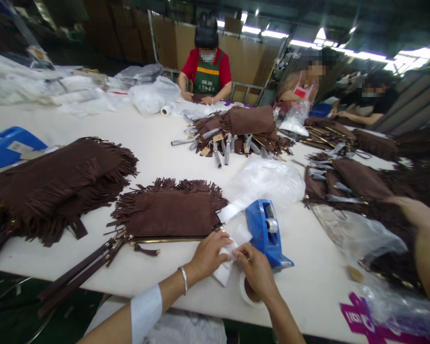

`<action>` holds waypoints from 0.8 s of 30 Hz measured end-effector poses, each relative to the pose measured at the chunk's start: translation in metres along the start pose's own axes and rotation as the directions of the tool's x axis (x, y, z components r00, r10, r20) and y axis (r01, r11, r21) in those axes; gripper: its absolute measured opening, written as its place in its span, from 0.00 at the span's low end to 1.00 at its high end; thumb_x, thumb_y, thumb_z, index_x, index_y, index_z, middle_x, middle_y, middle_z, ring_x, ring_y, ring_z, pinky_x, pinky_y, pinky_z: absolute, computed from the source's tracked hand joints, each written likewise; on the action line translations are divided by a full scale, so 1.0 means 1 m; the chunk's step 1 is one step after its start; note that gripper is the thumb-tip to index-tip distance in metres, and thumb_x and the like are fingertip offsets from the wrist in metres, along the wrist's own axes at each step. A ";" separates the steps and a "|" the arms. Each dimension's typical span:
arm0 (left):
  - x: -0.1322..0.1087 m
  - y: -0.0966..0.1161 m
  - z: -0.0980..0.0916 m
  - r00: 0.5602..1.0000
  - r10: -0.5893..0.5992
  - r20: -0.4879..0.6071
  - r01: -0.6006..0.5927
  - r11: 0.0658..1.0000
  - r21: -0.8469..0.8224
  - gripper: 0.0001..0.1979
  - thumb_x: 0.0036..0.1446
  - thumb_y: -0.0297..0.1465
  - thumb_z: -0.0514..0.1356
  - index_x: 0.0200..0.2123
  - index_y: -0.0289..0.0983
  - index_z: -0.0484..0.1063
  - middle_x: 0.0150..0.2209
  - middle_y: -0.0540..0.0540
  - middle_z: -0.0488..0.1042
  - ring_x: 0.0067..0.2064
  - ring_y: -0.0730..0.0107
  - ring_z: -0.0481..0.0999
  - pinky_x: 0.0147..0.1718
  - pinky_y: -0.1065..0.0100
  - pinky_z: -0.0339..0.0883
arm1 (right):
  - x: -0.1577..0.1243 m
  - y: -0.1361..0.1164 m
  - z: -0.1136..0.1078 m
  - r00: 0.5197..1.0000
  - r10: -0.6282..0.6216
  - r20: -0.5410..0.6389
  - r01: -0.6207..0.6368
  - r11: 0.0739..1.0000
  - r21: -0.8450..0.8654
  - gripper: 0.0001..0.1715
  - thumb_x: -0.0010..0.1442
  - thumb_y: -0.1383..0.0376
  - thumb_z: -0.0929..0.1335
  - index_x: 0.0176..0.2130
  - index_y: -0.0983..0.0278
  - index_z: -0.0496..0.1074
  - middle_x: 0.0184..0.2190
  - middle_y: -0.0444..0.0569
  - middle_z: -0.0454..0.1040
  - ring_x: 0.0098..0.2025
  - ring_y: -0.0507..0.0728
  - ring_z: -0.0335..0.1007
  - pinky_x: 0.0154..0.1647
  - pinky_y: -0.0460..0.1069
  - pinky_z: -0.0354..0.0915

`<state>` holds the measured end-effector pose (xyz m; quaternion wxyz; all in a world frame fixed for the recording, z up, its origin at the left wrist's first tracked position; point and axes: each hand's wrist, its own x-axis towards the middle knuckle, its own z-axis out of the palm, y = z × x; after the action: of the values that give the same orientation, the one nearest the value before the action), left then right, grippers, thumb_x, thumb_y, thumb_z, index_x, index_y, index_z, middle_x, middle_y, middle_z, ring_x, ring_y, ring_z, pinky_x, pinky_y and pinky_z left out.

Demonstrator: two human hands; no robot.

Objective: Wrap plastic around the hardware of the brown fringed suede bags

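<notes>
Near the table's front edge, my left hand (207, 258) has its fingers closed on a folded white paper (222, 276). My right hand (256, 270) pinches the same paper from the other side, thumb and finger together. Just left of the hands lies a brown fringed bag (170, 214), flat, with its gold zipper toward me and its straps hanging over the edge. A blue tape dispenser (263, 229) stands right behind my right hand. A roll of tape (250, 290) lies partly hidden under that hand.
More brown bags (71, 177) are stacked at left beside another blue dispenser (12, 145). A bag pile (251, 122) and clear plastic (268, 181) lie beyond. Several people work across the table (157, 153); someone's arm (424, 243) reaches in at right.
</notes>
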<state>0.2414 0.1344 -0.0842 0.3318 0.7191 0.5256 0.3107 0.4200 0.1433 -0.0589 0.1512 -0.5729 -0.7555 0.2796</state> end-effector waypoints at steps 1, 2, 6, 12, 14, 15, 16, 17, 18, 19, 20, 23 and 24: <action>-0.001 0.000 0.002 1.000 0.004 -0.005 -0.003 0.999 0.040 0.19 0.52 0.31 0.65 0.49 0.43 0.72 0.53 0.46 0.70 0.54 0.60 0.67 0.54 0.60 0.60 | -0.004 -0.004 0.002 0.998 -0.056 -0.027 0.053 0.994 -0.094 0.11 0.64 0.65 0.61 0.32 0.64 0.70 0.29 0.49 0.74 0.31 0.57 0.69 0.33 0.49 0.59; -0.002 0.000 0.005 1.000 0.012 -0.010 -0.011 0.997 0.077 0.19 0.53 0.29 0.64 0.50 0.43 0.72 0.53 0.46 0.70 0.54 0.60 0.67 0.54 0.60 0.60 | -0.010 -0.010 0.005 0.990 -0.134 -0.033 0.125 0.973 -0.195 0.10 0.64 0.68 0.62 0.33 0.64 0.70 0.30 0.50 0.74 0.33 0.57 0.69 0.34 0.49 0.59; -0.005 -0.003 0.011 0.999 0.035 -0.004 -0.034 0.989 0.143 0.18 0.55 0.26 0.61 0.50 0.45 0.71 0.54 0.47 0.69 0.52 0.61 0.67 0.52 0.60 0.61 | -0.041 -0.042 0.012 0.884 -0.421 0.204 0.461 0.858 -0.224 0.09 0.58 0.76 0.64 0.32 0.64 0.71 0.31 0.50 0.74 0.34 0.57 0.68 0.34 0.49 0.58; -0.011 0.000 -0.009 1.000 -0.028 -0.007 0.026 0.967 -0.255 0.17 0.55 0.33 0.62 0.48 0.40 0.74 0.56 0.41 0.68 0.56 0.56 0.65 0.56 0.57 0.57 | -0.066 -0.080 -0.009 0.922 -0.304 0.241 0.227 0.926 0.301 0.09 0.63 0.65 0.64 0.31 0.62 0.69 0.25 0.41 0.71 0.29 0.50 0.66 0.30 0.43 0.57; -0.024 0.005 -0.033 0.984 -0.174 -0.030 0.127 0.813 -0.568 0.18 0.59 0.40 0.57 0.47 0.37 0.74 0.55 0.38 0.70 0.56 0.57 0.67 0.54 0.58 0.59 | -0.060 -0.083 -0.011 0.948 -0.231 0.220 0.144 0.926 0.349 0.12 0.63 0.62 0.64 0.29 0.63 0.69 0.23 0.40 0.69 0.27 0.50 0.64 0.29 0.44 0.56; -0.034 0.008 -0.046 0.968 -0.251 -0.002 0.180 0.702 -0.689 0.21 0.60 0.44 0.54 0.48 0.35 0.74 0.53 0.38 0.72 0.54 0.57 0.69 0.53 0.58 0.61 | -0.057 -0.084 -0.009 0.952 -0.213 0.220 0.117 0.918 0.380 0.13 0.63 0.60 0.64 0.29 0.63 0.69 0.23 0.40 0.68 0.27 0.50 0.64 0.29 0.44 0.56; -0.047 0.011 -0.059 0.953 -0.299 0.059 0.235 0.600 -0.764 0.24 0.61 0.47 0.51 0.48 0.35 0.74 0.50 0.38 0.74 0.51 0.58 0.71 0.50 0.58 0.63 | -0.052 -0.085 -0.005 0.954 -0.201 0.223 0.094 0.906 0.413 0.14 0.63 0.59 0.64 0.28 0.63 0.69 0.23 0.40 0.68 0.27 0.51 0.64 0.29 0.44 0.56; -0.061 0.013 -0.072 0.939 -0.313 0.141 0.295 0.527 -0.797 0.26 0.60 0.48 0.51 0.47 0.34 0.74 0.46 0.38 0.76 0.48 0.58 0.73 0.48 0.59 0.64 | -0.048 -0.086 0.000 0.956 -0.189 0.225 0.074 0.895 0.439 0.15 0.63 0.58 0.64 0.28 0.63 0.68 0.23 0.41 0.68 0.27 0.51 0.64 0.30 0.44 0.57; -0.075 0.013 -0.082 0.920 -0.319 0.229 0.366 0.485 -0.794 0.26 0.58 0.49 0.55 0.45 0.33 0.75 0.42 0.39 0.78 0.43 0.59 0.75 0.44 0.60 0.65 | -0.044 -0.088 0.006 0.958 -0.177 0.227 0.057 0.891 0.451 0.16 0.63 0.57 0.64 0.27 0.63 0.68 0.23 0.41 0.68 0.27 0.51 0.64 0.30 0.44 0.57; -0.090 0.011 -0.089 0.898 -0.331 0.290 0.422 0.464 -0.779 0.24 0.53 0.48 0.60 0.41 0.33 0.75 0.37 0.40 0.79 0.39 0.60 0.76 0.41 0.62 0.65 | -0.041 -0.090 0.012 0.962 -0.159 0.221 0.045 0.893 0.448 0.17 0.62 0.56 0.64 0.27 0.63 0.67 0.22 0.41 0.67 0.27 0.51 0.63 0.29 0.44 0.56; -0.103 0.007 -0.094 0.878 -0.359 0.316 0.460 0.450 -0.766 0.22 0.47 0.46 0.66 0.37 0.33 0.75 0.33 0.42 0.79 0.35 0.62 0.76 0.37 0.64 0.65 | -0.037 -0.093 0.019 0.968 -0.141 0.208 0.038 0.901 0.431 0.18 0.62 0.54 0.64 0.26 0.63 0.67 0.22 0.41 0.67 0.26 0.51 0.62 0.28 0.44 0.56; -0.133 -0.012 -0.095 0.833 -0.507 0.221 0.474 0.447 -0.758 0.20 0.34 0.40 0.73 0.25 0.33 0.71 0.24 0.47 0.76 0.27 0.69 0.72 0.29 0.69 0.61 | -0.031 -0.102 0.039 0.982 -0.092 0.163 0.030 0.938 0.346 0.21 0.62 0.51 0.64 0.25 0.62 0.64 0.20 0.39 0.63 0.24 0.51 0.59 0.26 0.45 0.52; -0.140 -0.019 -0.093 0.818 -0.545 0.183 0.470 0.453 -0.758 0.20 0.34 0.40 0.73 0.23 0.33 0.69 0.22 0.48 0.75 0.25 0.70 0.70 0.27 0.70 0.59 | -0.031 -0.105 0.046 0.985 -0.083 0.149 0.031 0.946 0.322 0.23 0.62 0.50 0.63 0.24 0.62 0.63 0.19 0.39 0.61 0.23 0.51 0.58 0.26 0.45 0.51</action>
<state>0.1218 0.0183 -0.0590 0.6615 0.2993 0.5425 0.4225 0.3219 0.0832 -0.0301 0.1882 -0.4944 -0.7266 0.4385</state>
